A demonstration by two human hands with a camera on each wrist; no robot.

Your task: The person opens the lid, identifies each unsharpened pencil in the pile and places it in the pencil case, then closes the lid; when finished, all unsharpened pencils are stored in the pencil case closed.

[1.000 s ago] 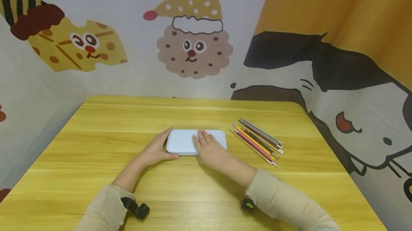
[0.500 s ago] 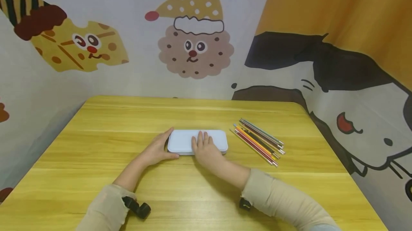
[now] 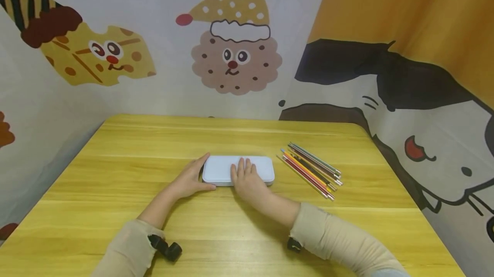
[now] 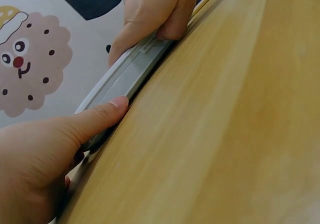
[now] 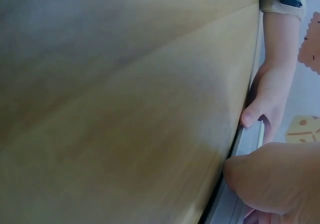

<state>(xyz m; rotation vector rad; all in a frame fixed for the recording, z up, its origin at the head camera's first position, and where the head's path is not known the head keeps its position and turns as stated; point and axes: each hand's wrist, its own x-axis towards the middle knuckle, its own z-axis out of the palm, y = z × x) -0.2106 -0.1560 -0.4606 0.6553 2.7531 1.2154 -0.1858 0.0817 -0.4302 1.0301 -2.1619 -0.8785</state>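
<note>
A flat, white case [image 3: 216,169] with rounded corners, which looks like a pencil case, lies closed on the table. My left hand [image 3: 190,179] grips its left end, with the thumb on the front side and the fingers round toward the back. Across the right half of the lid lie the fingers of my right hand [image 3: 251,187]; in the left wrist view this hand [image 4: 155,14] has its thumb bent down at the case's front side, by a small latch-like tab [image 4: 149,45]. The right hand's thumb [image 5: 235,173] also shows against the front side in the right wrist view.
Several pencils [image 3: 308,170] in different colours lie in a loose, slanting bunch right of the case. The wooden table [image 3: 154,135] ends at a cartoon-printed cloth [image 3: 166,97] behind. Each sleeve carries a black wrist device [image 3: 166,248].
My right hand has slid slightly left along the lid and its wrist has shifted left. My left hand keeps its grip on the case's left end; the whole view drifts a little.
</note>
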